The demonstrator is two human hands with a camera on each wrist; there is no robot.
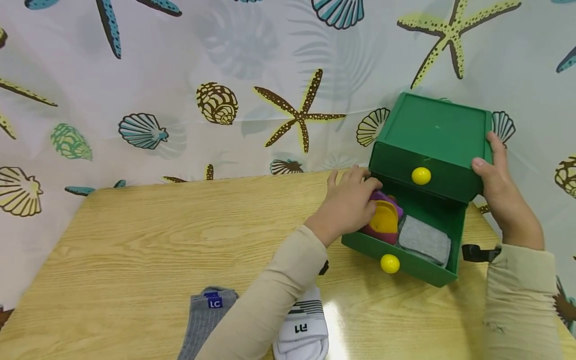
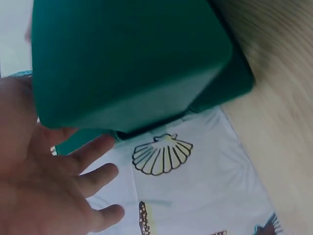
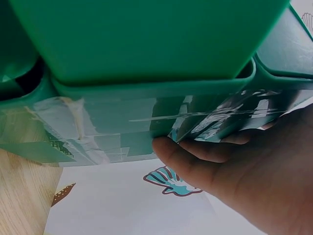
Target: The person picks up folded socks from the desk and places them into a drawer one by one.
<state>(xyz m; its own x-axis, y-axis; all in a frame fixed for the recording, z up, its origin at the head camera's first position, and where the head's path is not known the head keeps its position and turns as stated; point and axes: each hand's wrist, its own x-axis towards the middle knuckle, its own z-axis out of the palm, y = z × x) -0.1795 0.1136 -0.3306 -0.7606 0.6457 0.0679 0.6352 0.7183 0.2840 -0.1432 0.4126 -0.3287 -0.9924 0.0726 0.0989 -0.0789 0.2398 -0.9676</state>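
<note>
A green two-drawer box (image 1: 438,127) with yellow knobs stands at the right of the table. Its lower drawer (image 1: 420,263) is pulled out and holds a yellow, maroon and purple bundle (image 1: 385,217) beside a folded grey cloth item (image 1: 424,239). My left hand (image 1: 344,202) is at the drawer's left side, next to the bundle and partly in front of it. In the left wrist view its fingers (image 2: 98,178) are spread, with the thumb hidden by green plastic. My right hand (image 1: 506,192) rests along the box's right side, fingers (image 3: 195,166) against the clear-taped wall.
A grey ribbed sock (image 1: 202,317) with a blue label and white socks (image 1: 300,332) with dark stripes lie at the front of the wooden table (image 1: 148,250), partly behind the left sleeve. A shell-and-starfish patterned cloth (image 1: 243,55) hangs along the back edge.
</note>
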